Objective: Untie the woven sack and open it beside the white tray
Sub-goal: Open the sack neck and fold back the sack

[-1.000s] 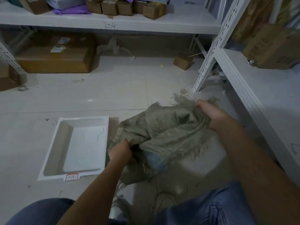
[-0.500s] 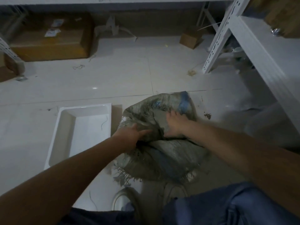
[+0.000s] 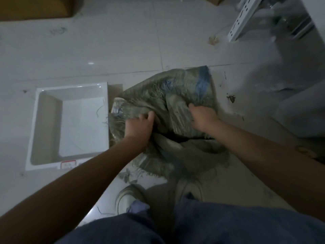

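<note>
Both hands grip the sack [image 3: 175, 110] on the floor just right of the tray [image 3: 44, 131]: our left hand [image 3: 139, 127] bunches the weave on the side nearest the tray, our right hand [image 3: 202, 117] clutches a fold on the far side. Between them, a dark gap shows, which we judge to be the mouth. It runs roughly hand to hand, so pulling apart should widen it. We see no tie.
</note>
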The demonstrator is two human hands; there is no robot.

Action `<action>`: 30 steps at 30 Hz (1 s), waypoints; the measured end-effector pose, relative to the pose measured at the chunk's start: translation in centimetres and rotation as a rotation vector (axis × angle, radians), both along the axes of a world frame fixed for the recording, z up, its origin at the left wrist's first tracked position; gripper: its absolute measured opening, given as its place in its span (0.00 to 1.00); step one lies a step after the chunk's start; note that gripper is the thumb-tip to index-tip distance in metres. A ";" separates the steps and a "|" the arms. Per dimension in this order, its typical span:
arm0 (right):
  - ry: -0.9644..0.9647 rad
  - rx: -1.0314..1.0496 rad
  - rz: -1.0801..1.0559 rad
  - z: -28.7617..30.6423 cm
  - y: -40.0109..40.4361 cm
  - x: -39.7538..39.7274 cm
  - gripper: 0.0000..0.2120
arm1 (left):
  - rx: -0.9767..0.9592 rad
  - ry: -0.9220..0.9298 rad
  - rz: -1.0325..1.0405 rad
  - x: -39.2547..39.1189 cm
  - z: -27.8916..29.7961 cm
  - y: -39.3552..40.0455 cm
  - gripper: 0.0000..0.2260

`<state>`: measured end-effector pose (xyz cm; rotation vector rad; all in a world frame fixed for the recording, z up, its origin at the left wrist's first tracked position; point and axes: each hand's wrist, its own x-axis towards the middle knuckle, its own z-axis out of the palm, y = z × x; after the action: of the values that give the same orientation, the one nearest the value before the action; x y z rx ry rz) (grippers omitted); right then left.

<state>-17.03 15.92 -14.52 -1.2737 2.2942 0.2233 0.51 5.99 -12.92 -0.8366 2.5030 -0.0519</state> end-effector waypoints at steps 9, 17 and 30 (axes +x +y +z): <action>-0.764 -0.529 -0.895 6.3 4.2 -3.1 0.09 | -0.111 -0.054 0.378 5.3 2.9 -4.5 0.16; -0.375 -0.450 -1.097 4.8 10.2 -6.3 0.15 | -0.040 -0.096 0.538 7.3 4.6 -7.9 0.23; 0.189 0.078 0.111 -2.4 1.2 7.8 0.36 | -0.271 -0.117 -0.126 1.8 -2.2 -2.5 0.26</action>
<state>-9.22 17.13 -16.91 -1.3937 2.3459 0.4860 2.33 3.53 -15.10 -0.7540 2.4675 -0.4786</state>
